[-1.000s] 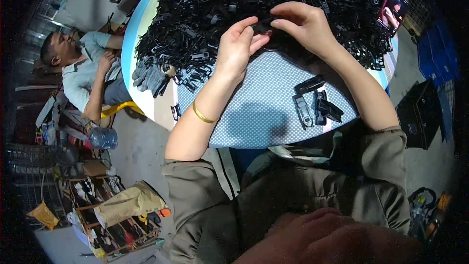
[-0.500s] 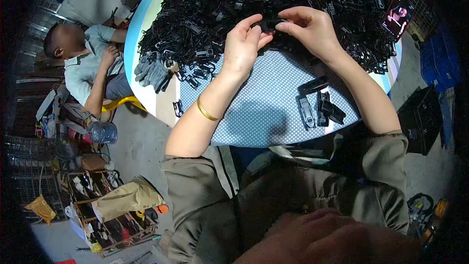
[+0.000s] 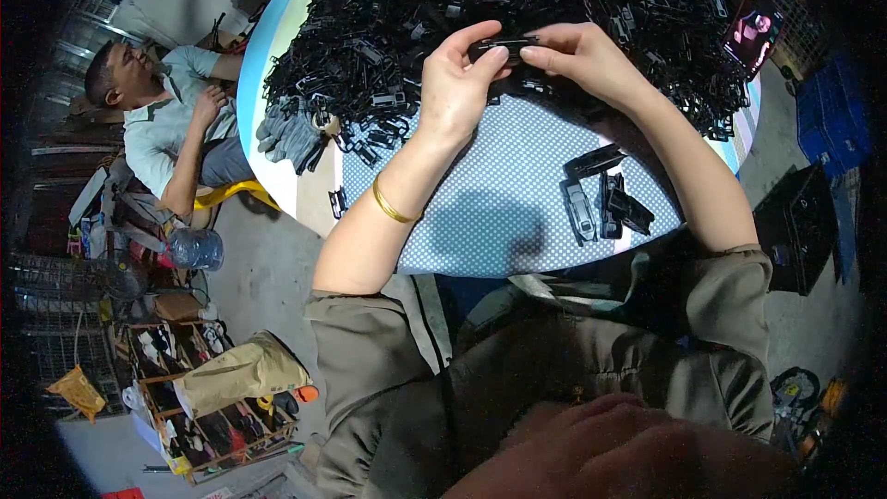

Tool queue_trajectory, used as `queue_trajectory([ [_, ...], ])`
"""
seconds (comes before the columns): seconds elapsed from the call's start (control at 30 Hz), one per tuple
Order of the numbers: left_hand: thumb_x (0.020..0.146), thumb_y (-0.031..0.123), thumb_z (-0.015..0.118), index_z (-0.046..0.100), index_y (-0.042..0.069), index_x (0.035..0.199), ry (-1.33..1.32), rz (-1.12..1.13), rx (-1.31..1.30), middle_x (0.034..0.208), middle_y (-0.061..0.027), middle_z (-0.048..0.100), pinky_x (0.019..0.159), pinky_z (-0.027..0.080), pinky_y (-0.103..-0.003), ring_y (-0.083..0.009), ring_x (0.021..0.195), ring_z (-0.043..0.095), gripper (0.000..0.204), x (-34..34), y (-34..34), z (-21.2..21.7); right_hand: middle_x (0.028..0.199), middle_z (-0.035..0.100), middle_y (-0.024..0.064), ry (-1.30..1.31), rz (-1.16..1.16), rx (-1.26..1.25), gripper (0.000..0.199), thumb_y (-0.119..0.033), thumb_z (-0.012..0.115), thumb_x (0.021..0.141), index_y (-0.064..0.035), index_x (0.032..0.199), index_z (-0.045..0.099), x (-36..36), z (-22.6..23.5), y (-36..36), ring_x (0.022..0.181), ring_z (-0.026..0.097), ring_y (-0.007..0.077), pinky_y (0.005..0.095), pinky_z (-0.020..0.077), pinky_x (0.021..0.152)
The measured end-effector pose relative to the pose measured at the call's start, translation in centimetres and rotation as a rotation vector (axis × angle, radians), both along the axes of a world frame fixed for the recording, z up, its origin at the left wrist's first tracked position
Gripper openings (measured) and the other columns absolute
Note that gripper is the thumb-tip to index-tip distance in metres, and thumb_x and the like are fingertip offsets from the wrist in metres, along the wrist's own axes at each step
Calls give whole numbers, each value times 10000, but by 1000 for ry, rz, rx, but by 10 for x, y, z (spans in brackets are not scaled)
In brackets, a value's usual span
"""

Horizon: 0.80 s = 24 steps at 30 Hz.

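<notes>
A slim black plastic part [image 3: 508,42] is held level between my two hands, above the near edge of a big heap of black plastic parts [image 3: 370,46]. Thumb and forefinger of my left hand [image 3: 456,79] pinch its left end. The fingertips of my right hand [image 3: 591,63] close on its other end. The part's fine detail is too dark to make out. Nearer to me, at the right of the dotted tabletop [image 3: 490,185], several longer black pieces [image 3: 579,211] lie in a small group.
Grey gloves [image 3: 288,134] lie at the heap's left edge. A phone with a lit screen [image 3: 753,32] stands at the table's right rim. Another person [image 3: 166,120] sits to the left. A wooden rack [image 3: 222,425] and a blue crate [image 3: 832,115] stand on the floor.
My right hand has shifted slightly down, and the fingers of both hands have drawn closer around the part. The black part now lies flatter and shows more plainly between them.
</notes>
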<state>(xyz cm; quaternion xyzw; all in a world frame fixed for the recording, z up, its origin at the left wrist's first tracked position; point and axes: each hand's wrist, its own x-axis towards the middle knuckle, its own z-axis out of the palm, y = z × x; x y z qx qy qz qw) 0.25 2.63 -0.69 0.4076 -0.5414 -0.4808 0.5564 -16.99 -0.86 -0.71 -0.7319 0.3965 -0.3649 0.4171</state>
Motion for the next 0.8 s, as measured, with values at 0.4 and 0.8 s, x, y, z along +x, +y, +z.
queue_trajectory([
  [0.4,821,65,552,483,-45,1113,77,-124,103,854,-77,596,729,513,-251,-137,744,600,319,6,4,7,576,525,-26,36,145,114,283,-321,621,782,-62,668,621,-7,11,-7,576,485,50,176,390,557],
  [0.8,782,98,599,585,-19,956,-626,-798,-63,890,-55,591,738,434,-225,-95,806,533,210,-2,17,4,824,622,100,776,-538,-794,190,-259,613,738,-79,796,636,2,17,-81,763,599,285,384,484,658],
])
